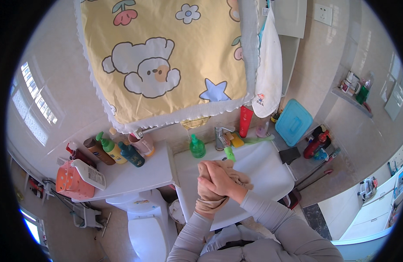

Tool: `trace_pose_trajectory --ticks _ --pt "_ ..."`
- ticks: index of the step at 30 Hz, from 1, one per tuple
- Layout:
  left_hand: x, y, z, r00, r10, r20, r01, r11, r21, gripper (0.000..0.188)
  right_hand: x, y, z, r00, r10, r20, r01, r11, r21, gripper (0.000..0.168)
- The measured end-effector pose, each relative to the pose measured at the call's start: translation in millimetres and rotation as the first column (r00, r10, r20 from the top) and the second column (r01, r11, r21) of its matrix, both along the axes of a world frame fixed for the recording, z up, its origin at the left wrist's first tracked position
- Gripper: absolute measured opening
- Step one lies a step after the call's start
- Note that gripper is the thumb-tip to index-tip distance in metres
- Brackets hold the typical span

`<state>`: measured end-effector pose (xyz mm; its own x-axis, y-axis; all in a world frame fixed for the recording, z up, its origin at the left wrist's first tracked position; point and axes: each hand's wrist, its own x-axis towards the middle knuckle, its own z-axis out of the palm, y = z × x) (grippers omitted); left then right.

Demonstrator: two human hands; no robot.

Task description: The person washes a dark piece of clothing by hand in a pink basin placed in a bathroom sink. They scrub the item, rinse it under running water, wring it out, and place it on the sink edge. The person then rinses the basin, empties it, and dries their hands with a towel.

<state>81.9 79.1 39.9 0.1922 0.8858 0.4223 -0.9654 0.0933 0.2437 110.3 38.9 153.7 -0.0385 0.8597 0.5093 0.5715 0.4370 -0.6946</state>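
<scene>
My left hand [207,190] is covered by a beige stretchy cloth, gathered in a band around my wrist. My right hand [221,178] lies across it and grips the cloth, pressing the two hands together. A bunched part of the beige cloth [243,180] sticks out to the right of my fingers. Both hands are above the white sink [265,167]. Just beyond them is the chrome faucet [219,139], with a bright green piece [229,153] at its spout. The fabric hides how my left fingers are held.
A green pump bottle [197,146] stands left of the faucet; a yellow sponge [237,140] and red tube [245,121] are right. Several bottles and an orange basket [72,180] occupy the left counter [136,177]. A yellow printed cloth [188,49] hangs above. The toilet [147,235] is lower left.
</scene>
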Motion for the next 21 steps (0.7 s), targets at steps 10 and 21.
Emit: trace_pose_trajectory --ticks 10,21 --pt "-28 -24 88 0.965 -0.203 0.168 0.250 0.906 -0.342 0.034 -9 39 -4 -0.660 0.272 -0.700 -0.405 0.657 0.636 0.036" --pt "-50 -18 51 0.954 -0.298 -0.042 0.277 0.924 -0.262 0.043 0 -8 -23 0.969 -0.135 0.208 0.104 0.983 0.152 0.037"
